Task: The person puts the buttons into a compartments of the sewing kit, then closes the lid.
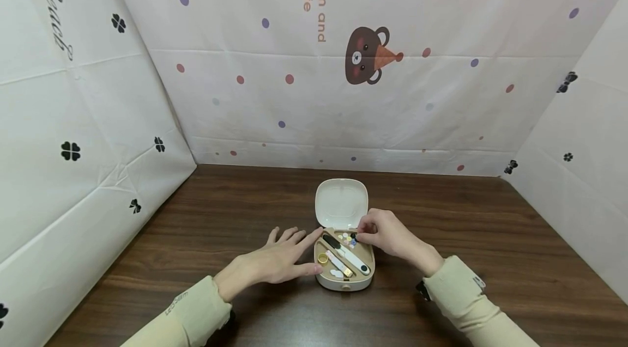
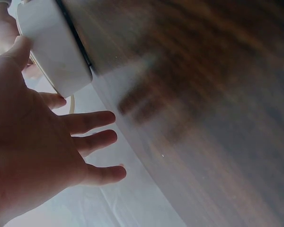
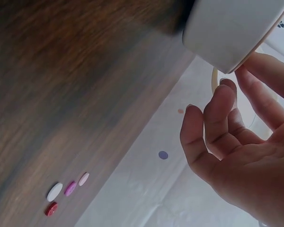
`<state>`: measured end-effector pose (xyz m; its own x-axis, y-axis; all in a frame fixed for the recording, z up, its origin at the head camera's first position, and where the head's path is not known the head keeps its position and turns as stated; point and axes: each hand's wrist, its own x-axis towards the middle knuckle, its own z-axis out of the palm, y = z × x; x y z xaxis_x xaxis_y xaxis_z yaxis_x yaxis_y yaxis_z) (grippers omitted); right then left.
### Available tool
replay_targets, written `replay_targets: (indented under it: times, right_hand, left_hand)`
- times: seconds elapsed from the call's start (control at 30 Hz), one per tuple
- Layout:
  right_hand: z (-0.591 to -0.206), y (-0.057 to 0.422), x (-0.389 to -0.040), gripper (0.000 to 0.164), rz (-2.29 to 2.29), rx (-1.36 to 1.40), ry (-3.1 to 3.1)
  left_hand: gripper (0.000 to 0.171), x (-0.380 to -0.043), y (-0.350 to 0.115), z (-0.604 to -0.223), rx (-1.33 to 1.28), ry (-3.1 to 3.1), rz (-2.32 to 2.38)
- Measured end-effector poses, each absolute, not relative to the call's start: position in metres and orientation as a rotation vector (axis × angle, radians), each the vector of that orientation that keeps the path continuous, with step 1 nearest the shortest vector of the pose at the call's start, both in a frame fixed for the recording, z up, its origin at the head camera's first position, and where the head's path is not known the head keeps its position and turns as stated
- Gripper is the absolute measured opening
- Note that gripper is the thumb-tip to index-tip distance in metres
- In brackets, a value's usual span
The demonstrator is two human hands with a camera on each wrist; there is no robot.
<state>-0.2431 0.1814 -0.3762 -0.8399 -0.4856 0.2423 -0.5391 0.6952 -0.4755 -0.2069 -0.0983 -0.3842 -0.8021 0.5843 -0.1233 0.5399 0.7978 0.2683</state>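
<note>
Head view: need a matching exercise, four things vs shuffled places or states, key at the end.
Things
1. Lid
2. Left hand
3. Right hand
4. Gold ring

Places or states
A. Lying inside the box
B. At the box's right edge, near the small buttons
C. Raised open at the box's back
D. Spread out at the box's left edge

Pairs: 1-C, 2-D, 3-B, 4-A

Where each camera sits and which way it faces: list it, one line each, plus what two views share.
Head: worn on the head, facing forward and down at the case on the table; left hand, right hand and sleeves show.
Left wrist: worn there, facing along the left hand, which shows, toward the case's side.
Right wrist: worn there, facing along the right hand, which shows, toward the case and four small discs.
Both wrist views share case and table.
</note>
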Motion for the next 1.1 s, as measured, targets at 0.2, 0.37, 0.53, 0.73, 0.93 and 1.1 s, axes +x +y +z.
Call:
replay_targets:
  times: [0.2, 0.37, 0.53, 0.73, 0.93, 1.1]
  right_hand:
    - [-0.374, 0.189, -0.242, 0.011, 0.844, 0.81, -2.761]
    - [-0.375, 0.199, -0.243, 0.012, 0.813, 0.789, -2.724]
    - [-0.375, 0.212, -0.247, 0.013, 0.707, 0.71, -2.721]
    - [-0.379, 0.228, -0.254, 0.01, 0.559, 0.547, -2.812]
    - [-0.38, 0.241, -0.262, 0.008, 0.509, 0.487, -2.86]
    - [-0.38, 0.249, -0.265, 0.007, 0.454, 0.447, -2.925]
  left_hand:
    - [0.082, -0.206, -0.098, -0.384, 0.88, 2.787, 0.321]
    - [0.082, -0.205, -0.098, -0.383, 0.874, 2.781, 0.323]
    - [0.082, -0.204, -0.098, -0.384, 0.881, 2.781, 0.33]
    - [0.083, -0.206, -0.098, -0.385, 0.883, 2.781, 0.333]
    - [0.083, -0.207, -0.098, -0.385, 0.882, 2.778, 0.337]
    - [0.084, -0.208, -0.099, -0.384, 0.877, 2.773, 0.334]
